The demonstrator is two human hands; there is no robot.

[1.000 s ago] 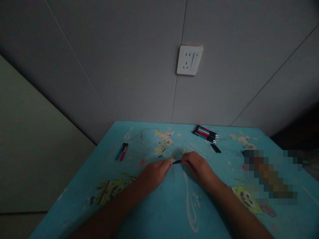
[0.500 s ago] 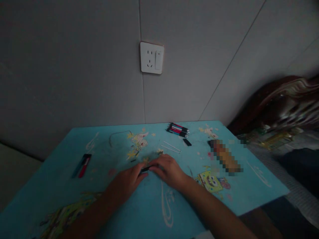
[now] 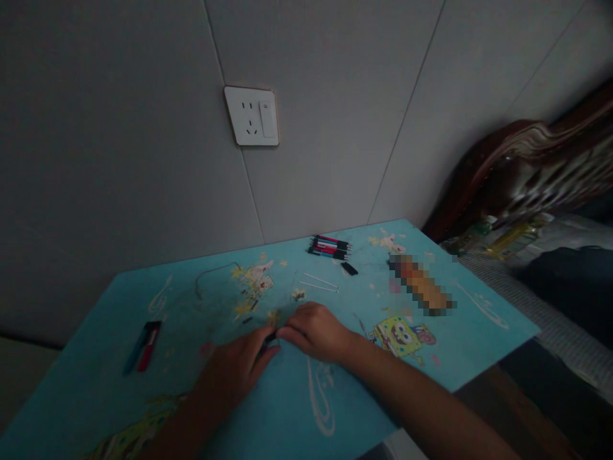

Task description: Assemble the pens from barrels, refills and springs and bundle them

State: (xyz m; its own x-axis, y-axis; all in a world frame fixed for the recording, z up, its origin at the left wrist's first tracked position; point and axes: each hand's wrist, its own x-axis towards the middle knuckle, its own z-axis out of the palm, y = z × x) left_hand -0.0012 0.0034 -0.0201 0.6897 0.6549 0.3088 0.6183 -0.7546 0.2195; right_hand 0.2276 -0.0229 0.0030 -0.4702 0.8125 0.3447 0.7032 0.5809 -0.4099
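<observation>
Over the front middle of the table my left hand [image 3: 239,361] is closed, with a small black pen part [image 3: 271,337] pinched between thumb and fingers. My right hand [image 3: 313,331] meets it from the right, its fingers curled in a pinch at the other end of that part; the grip hides most of its length. Just beyond the hands lie a few small dark bits [image 3: 247,320]. Two thin white pen refills [image 3: 320,282] lie farther back, close to a short black piece [image 3: 349,269].
Several pens [image 3: 329,246] are bundled at the back. A blue barrel [image 3: 136,350] and a red barrel [image 3: 149,348] with dark ends lie at left. On the right rests a blurred-out orange-brown object [image 3: 424,285]. The blue cartoon-print table [image 3: 383,409] meets a wall with a socket [image 3: 253,116].
The view has turned and tilted, shifting the socket and table in the picture. Both hands stay together at the pen part, and the right fingers now cover more of it.
</observation>
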